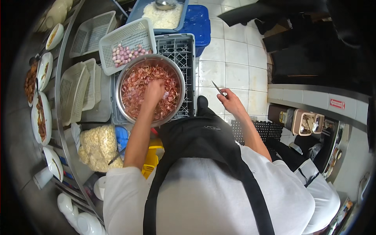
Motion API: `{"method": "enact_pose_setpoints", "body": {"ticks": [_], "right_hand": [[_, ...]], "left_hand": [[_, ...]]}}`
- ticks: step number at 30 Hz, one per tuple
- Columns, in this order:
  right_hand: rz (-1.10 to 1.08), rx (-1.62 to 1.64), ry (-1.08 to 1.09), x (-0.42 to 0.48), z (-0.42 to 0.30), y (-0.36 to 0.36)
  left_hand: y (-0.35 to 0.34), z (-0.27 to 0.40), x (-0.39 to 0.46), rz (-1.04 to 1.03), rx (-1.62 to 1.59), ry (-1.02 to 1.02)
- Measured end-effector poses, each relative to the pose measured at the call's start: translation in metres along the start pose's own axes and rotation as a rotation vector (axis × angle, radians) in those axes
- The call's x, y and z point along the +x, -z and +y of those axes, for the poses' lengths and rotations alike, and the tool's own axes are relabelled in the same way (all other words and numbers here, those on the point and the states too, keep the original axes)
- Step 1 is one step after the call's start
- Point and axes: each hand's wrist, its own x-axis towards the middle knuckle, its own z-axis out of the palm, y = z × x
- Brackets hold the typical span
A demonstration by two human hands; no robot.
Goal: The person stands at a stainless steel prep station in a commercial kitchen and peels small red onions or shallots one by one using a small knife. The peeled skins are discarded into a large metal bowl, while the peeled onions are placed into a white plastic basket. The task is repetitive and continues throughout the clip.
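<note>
A large round stainless steel bowl [118, 94] stands before me, filled with reddish shallots and loose skins [133, 100]. My left hand [155, 90] reaches down into this heap. Its fingertips are hidden, so what they grip does not show. Off to the right, over the floor, my right hand [232, 102] holds a small knife [216, 87], the blade angled up and away from me. Just behind the bowl, a pale perforated plastic basket [126, 32] carries several peeled, pinkish shallots [124, 55] along its near side.
Under the bowl is a grey dish rack [190, 73]. Beyond lie a tub [184, 17] of white rice-like food and a blue lidded bin [202, 26]. Metal shelving [60, 88] with dishes runs left, near bagged peeled garlic [98, 147]. Another person [318, 188] is at right.
</note>
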Motion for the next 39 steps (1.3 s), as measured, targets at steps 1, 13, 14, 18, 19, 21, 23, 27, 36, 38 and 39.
{"method": "enact_pose_setpoints", "body": {"ticks": [1,13,14,18,19,21,23,27,36,38,39], "right_hand": [[-0.03,-0.02,0.06,0.001,-0.01,-0.002],[0.045,-0.019,0.044,0.013,0.014,0.036],[0.042,-0.02,0.017,0.012,0.019,0.038],[0.015,-0.046,0.045,0.015,0.019,0.04],[0.029,-0.046,0.072,0.019,0.02,0.037],[0.06,-0.044,0.127,0.024,0.015,0.031],[0.011,-0.037,0.118,0.024,0.003,0.028],[-0.023,-0.051,0.157,0.02,-0.019,0.019],[-0.082,-0.098,0.283,0.007,-0.039,-0.002],[-0.107,-0.098,0.249,0.001,-0.047,0.001],[-0.111,-0.093,0.229,-0.002,-0.05,0.004]], "left_hand": [[-0.003,-0.012,0.019,0.188,-0.102,-0.113],[-0.043,-0.025,-0.058,0.35,0.051,0.116],[-0.035,-0.018,-0.067,0.398,-0.005,0.169],[-0.018,-0.043,-0.1,0.467,-0.281,0.442],[-0.013,-0.043,-0.103,0.49,-0.298,0.435],[-0.003,-0.042,-0.109,0.537,-0.333,0.418],[0.009,-0.04,-0.116,0.469,-0.127,0.485],[0.029,-0.025,-0.119,0.427,0.259,0.5],[-0.047,-0.034,-0.003,0.038,0.074,-0.012],[-0.069,-0.047,0.004,-0.033,0.253,-0.125],[-0.07,-0.053,0.003,0.027,0.217,-0.171]]}}
